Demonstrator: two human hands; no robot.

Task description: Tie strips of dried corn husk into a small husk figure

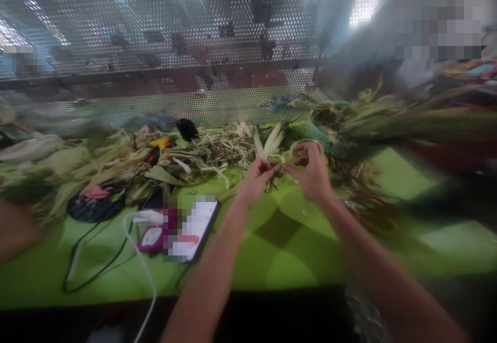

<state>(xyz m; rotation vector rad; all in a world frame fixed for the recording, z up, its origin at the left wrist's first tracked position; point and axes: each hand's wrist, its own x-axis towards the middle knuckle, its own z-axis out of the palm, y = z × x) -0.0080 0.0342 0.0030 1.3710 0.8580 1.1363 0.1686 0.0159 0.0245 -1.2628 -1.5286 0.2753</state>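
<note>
Above the middle of the green table (267,265), my left hand (254,180) and my right hand (310,169) meet over a bundle of pale corn husk (269,143). Fingers of my left hand pinch the bundle's lower part, and broad husk leaves fan upward from there. My right hand closes its fingertips on the same piece from the right, where a yellowish strip (289,154) curls beside the fingers. Darker thin ends (272,185) hang below the hands. Blur hides exactly where each fingertip presses.
Piled husks and shreds (217,148) run along the back, below a perforated metal panel (233,89). A phone (194,229), a magenta device (155,237) and a white cable (142,260) lie left of my arms. A green basket (330,138) with long husks stands right.
</note>
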